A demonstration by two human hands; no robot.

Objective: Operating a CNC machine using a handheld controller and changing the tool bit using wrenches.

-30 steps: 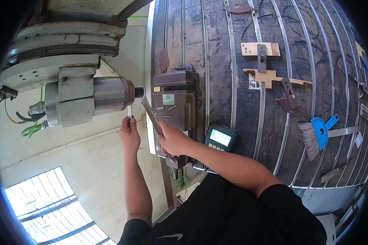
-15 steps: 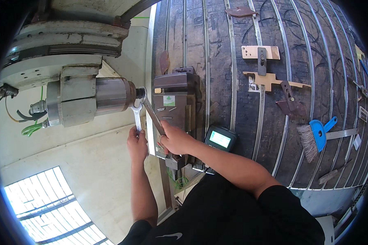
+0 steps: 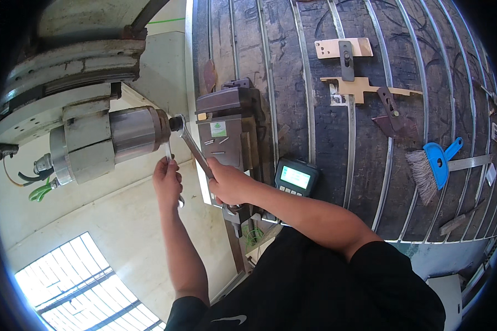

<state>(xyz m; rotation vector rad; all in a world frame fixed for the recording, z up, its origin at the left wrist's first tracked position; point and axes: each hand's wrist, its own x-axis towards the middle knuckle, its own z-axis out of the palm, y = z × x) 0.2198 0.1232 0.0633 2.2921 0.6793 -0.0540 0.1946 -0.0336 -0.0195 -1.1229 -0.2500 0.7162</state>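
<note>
Head view: hands [image 3: 168, 181] grip wrenches [image 3: 195, 148] beside table edge [image 3: 189, 44].

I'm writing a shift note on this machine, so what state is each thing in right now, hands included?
Left hand: closed around the shorter wrench.
Shorter wrench: upper end near the spindle nose; contact unclear.
Right hand: closed around the longer wrench.
Longer wrench: slanted, head at the spindle's dark tip.
Handheld controller: screen lit.
Blue brush: lying on the slotted table.
Barred window: bright.
</note>
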